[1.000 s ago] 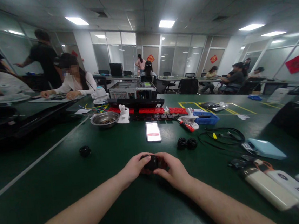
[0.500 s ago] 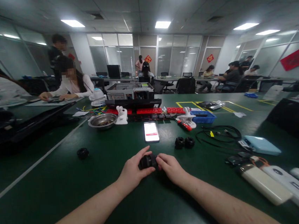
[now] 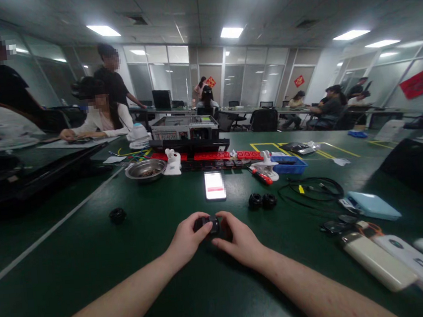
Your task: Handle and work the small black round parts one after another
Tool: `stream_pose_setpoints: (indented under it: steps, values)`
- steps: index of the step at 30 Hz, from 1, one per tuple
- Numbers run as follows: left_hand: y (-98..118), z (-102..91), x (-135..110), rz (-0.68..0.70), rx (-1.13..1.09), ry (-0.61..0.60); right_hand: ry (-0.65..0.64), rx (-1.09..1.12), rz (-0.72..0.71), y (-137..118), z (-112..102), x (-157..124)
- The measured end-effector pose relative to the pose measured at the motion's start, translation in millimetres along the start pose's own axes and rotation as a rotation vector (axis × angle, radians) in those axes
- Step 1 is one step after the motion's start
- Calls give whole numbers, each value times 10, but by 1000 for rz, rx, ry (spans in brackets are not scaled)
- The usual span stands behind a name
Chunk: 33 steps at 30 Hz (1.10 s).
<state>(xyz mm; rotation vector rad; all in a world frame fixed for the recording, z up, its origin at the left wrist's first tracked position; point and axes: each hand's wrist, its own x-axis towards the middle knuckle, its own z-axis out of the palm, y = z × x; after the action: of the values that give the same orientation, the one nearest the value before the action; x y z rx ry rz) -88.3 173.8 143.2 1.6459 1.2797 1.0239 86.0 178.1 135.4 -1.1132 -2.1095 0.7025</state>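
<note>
Over the middle of the table, my left hand (image 3: 191, 235) is closed on a small black part (image 3: 213, 224), thumb on the near side and fingers behind. It looks short and roughly cylindrical; its exact kind is hard to make out. My right hand (image 3: 239, 238) curves around its right end with thumb and fingers apart; whether a fingertip touches it cannot be told. Two black ring-shaped parts like small wheels, one (image 3: 255, 201) and the other (image 3: 270, 200), sit side by side beyond my right hand. Another black wheel-like part (image 3: 117, 216) lies off to the left.
A lit phone (image 3: 214, 185) lies ahead of my hands. Behind it are a metal bowl (image 3: 146, 171), a white clip stand (image 3: 172, 162), a red-handled tool (image 3: 261, 176) and a blue tray (image 3: 290, 165). Cables (image 3: 311, 188) and a cream power bank (image 3: 378, 262) lie right. People sit and stand beyond.
My right hand has loosened from the black part, its thumb and fingers spreading apart. My left fingers have closed further around it. In the background, two standing people have shifted right.
</note>
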Motion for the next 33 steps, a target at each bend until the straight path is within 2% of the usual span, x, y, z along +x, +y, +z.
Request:
stream_pose_setpoints:
  steps: [3,6,12,14,18,20,22,24,27,29,33]
  values:
    - [72,-22,-47,80,83,40,23,141,33,37,11,20]
    - [110,-21,-89,89,96,-1,10,221,18,42,2,26]
    - [104,22,-114,41,-53,-7,63,69,-4,-30,-40,3]
    - [98,42,-99,-78,-202,-43,63,-11,-53,-46,-63,-4]
    - [88,63,-58,-464,-577,-188,20,-99,-181,-69,-80,-27]
    - [85,61,-44,-517,-668,-211,2,-92,-206,-77,-70,-40]
    - [88,57,-38,-476,-657,-186,-5,-57,-169,-75,-54,-45]
    - [99,53,-42,-387,-545,-123,-2,18,-94,-57,-36,-34]
    - [122,45,-69,-146,-248,-17,1,197,4,-11,-8,4]
    - [131,41,-99,-3,-66,10,-12,326,42,16,9,28]
    - [115,33,-142,88,95,27,-5,413,77,40,35,38]
